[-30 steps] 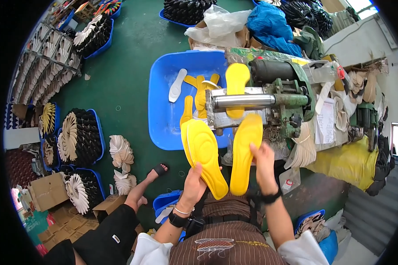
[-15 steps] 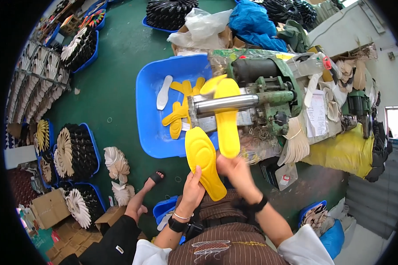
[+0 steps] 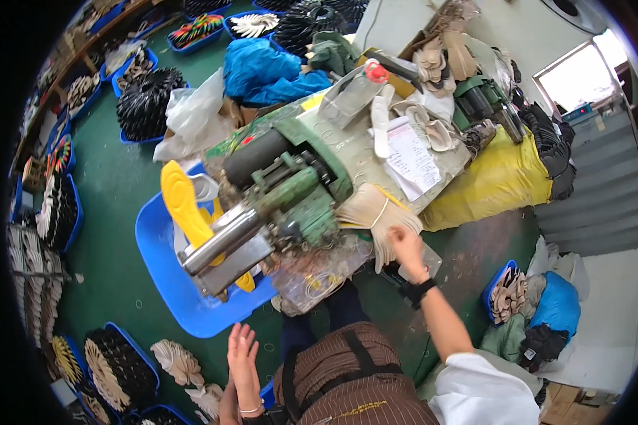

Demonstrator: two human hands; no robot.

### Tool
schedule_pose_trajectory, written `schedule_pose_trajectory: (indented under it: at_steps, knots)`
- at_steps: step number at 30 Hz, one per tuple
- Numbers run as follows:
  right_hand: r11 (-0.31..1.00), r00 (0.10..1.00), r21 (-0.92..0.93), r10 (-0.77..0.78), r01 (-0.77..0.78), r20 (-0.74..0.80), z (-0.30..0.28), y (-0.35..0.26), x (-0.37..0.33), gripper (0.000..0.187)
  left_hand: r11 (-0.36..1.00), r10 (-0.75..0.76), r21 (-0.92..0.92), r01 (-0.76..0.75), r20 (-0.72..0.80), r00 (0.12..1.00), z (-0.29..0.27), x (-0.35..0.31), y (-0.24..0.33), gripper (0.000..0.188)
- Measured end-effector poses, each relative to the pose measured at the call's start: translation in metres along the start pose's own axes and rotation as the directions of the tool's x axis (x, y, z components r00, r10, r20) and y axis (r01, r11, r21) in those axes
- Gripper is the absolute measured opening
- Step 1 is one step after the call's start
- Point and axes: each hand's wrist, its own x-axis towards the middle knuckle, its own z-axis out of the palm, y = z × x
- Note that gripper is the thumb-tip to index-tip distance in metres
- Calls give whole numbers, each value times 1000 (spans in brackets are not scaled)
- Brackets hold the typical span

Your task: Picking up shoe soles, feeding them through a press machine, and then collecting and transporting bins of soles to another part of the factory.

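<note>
My right hand [image 3: 406, 249] has closed at the edge of a banded bundle of cream insoles [image 3: 377, 214] on the machine bench. Its fingers curl against the bundle. My left hand [image 3: 243, 354] is low, near the front of the blue tub [image 3: 202, 327], holding nothing, its fingers stretched out. Beyond it, a yellow insole [image 3: 184, 202] stands at a tilt beside the steel roller [image 3: 220, 241] of the green machine [image 3: 298, 202], over the tub. More yellow insoles are partly hidden under the roller, and a pale one [image 3: 205, 188] lies by the tub's far side.
A paper sheet [image 3: 407, 156], a clear bottle with a red cap [image 3: 354, 92] and loose pale insoles lie on the bench. A yellow sack [image 3: 485, 188] is at its right. Tubs of fanned black pieces [image 3: 149, 106] and tied bundles [image 3: 177, 361] stand on the green floor.
Both yellow insoles have left my hands. My right hand has moved right to the cream bundle; my left has dropped lower and opened. The view has swung to the right.
</note>
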Motion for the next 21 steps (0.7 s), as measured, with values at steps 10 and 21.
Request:
schedule_pose_trajectory:
  at_steps: [10,21]
  knots:
    - [996,998,65,-58,57,9,2,65,258,30,885,-194,464,47,274,942,281,91,-99,75]
    - [971,978,-117,-208,209,21,75,51,343,46,454,-44,694,558,-608,793,492,178,-164,143]
